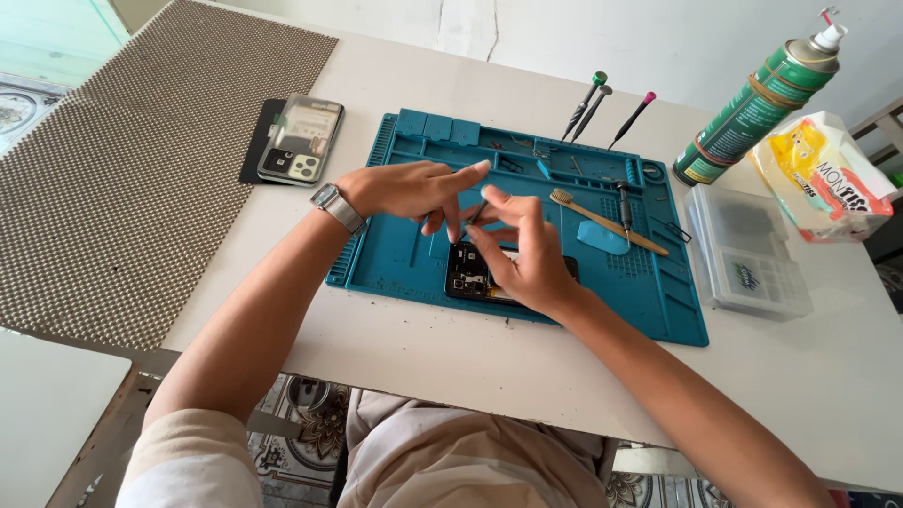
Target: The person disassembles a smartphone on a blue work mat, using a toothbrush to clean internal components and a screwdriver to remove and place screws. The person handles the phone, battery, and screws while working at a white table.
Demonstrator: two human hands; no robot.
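An opened black phone [467, 279] lies on a blue repair mat [404, 254], its inner parts showing. My right hand [522, 249] rests over the phone's right half and grips a thin metal tool [478, 213] whose tip points down at the phone's top. My left hand [414, 191], with a wristwatch [337, 207] on the wrist, hovers just left of it. Its index finger is stretched out and the other fingers curl down toward the phone's top edge, touching the tool area. The phone's right part is hidden under my right hand.
On the mat lie a wooden toothbrush [607, 223] and a screwdriver [623, 202]. Three screwdrivers [588, 103] lie beyond it. A green spray can [757, 103], a tissue pack [820, 174] and a clear parts box [748, 249] stand right. A phone back cover [301, 139] and woven mat [132, 179] lie left.
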